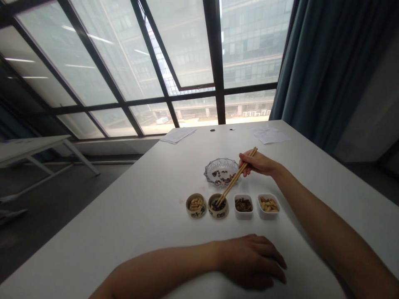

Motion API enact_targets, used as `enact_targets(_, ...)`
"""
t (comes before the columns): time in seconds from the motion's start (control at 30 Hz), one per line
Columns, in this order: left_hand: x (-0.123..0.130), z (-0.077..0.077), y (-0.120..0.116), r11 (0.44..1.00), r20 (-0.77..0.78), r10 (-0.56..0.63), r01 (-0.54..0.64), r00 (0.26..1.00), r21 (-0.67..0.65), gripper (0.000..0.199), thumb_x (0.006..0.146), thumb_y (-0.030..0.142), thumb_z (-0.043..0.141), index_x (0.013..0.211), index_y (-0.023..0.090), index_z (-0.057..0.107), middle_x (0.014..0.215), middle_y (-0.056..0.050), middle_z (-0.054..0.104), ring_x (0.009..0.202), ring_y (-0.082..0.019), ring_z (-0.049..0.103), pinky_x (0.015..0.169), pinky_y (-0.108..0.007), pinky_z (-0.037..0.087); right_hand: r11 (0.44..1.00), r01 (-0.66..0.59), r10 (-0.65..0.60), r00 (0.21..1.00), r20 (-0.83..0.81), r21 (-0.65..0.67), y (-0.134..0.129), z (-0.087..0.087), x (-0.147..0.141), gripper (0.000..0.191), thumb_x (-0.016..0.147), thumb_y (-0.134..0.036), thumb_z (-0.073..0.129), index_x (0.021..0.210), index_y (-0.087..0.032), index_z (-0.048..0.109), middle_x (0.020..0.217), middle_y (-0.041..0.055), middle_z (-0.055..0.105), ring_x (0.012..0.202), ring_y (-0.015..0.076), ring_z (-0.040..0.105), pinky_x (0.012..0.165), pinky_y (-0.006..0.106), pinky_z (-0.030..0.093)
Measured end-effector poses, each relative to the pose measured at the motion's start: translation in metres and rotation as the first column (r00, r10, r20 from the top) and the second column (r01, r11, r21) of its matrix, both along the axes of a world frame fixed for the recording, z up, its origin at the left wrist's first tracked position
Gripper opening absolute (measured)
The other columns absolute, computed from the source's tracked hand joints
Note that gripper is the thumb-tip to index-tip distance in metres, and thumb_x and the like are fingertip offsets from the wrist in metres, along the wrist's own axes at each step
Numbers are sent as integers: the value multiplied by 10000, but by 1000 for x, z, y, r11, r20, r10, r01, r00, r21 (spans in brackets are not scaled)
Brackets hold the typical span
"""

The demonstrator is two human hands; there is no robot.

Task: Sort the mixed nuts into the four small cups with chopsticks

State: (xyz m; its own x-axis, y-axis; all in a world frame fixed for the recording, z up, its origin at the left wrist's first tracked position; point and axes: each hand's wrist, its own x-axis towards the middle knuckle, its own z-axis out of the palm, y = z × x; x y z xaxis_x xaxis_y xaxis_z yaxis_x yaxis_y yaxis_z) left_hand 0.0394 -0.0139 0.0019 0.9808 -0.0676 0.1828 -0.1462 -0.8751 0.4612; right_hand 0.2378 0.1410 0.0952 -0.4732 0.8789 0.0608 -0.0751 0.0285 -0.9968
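Note:
My right hand point(254, 162) grips a pair of wooden chopsticks point(236, 176). Their tips reach down into a small round bowl point(218, 213) with dark characters on its side, among dark seeds point(215, 206); whether they pinch one is too small to tell. A matching round bowl point(196, 213) of peanut-like pieces stands to its left. On the right are a white square dish point(243, 215) of brown strips and another white dish point(268, 215) of pale yellow pieces. My left hand point(254, 261) lies on the table in front of the dishes, fingers apart and holding nothing.
Behind the bowls sits a scalloped glass bowl point(209, 177) with mixed dark and brown pieces in it. Papers point(178, 135) lie at the white table's far left, and more sheets point(270, 135) at its far right. Two small dark items point(212, 130) rest near the far edge.

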Motion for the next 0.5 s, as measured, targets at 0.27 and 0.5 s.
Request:
enact_targets(0.27,2,1,0,1000,3,-2,2,1000,-9,379,973,389,485,1215,172,680,1371,-94,661,1305,-218,596,1232,-337,380,1000,11,-11,1000,6,17,-2,2,-1,600,731,-708,813,741,-114,728,610,117,748,463,156,695,427,180,517)
enact_targets(0.5,1,1,0,1000,2,-5,5,1000,-13,372,967,384,502,1218,174,678,1373,-98,659,1301,-219,604,1232,-336,378,999,4,-4,1000,-14,32,-1,1,-1,596,756,-702,801,756,-111,722,580,102,730,470,162,699,436,188,525)
